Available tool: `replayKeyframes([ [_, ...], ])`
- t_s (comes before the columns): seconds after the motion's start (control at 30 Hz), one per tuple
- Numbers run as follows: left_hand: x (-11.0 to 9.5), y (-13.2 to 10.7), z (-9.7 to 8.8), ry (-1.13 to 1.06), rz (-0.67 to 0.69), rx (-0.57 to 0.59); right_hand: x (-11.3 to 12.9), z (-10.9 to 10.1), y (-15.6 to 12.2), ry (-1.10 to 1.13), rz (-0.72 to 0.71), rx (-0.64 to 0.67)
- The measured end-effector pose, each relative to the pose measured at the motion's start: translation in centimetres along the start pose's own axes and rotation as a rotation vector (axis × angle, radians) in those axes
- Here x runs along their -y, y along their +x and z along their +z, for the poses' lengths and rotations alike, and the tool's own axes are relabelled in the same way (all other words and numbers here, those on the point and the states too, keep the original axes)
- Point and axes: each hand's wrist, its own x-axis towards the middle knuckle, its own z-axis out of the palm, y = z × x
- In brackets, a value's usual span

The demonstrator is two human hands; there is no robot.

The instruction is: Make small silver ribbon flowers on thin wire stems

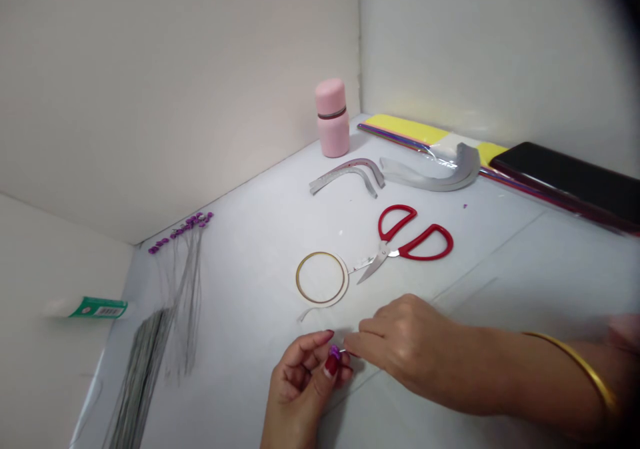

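My left hand [300, 386] is low in the middle, its fingers pinched on a small purple bead [334, 352]. My right hand [400, 346] reaches in from the right with a gold bangle [575, 362] on the wrist. Its fingertips pinch at the same bead, on what looks like a thin wire. The two hands meet just in front of a thin roll of tape [321, 278] lying flat on the white table [250, 256].
Red-handled scissors [400, 242] lie beside the tape roll. Grey curved strips [350, 172] and a pink bottle [331, 117] sit further back. Wires tipped with purple beads [183, 249] and a bundle of wires [140, 369] lie left. Coloured sheets [415, 132] and a black phone [565, 176] are right.
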Motion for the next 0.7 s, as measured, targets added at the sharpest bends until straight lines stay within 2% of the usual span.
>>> replayKeyframes([
  [0.7, 0.06, 0.2, -0.27, -0.007, -0.016, 0.0, -0.01, -0.05, 0.12, -0.016, -0.005, -0.023],
])
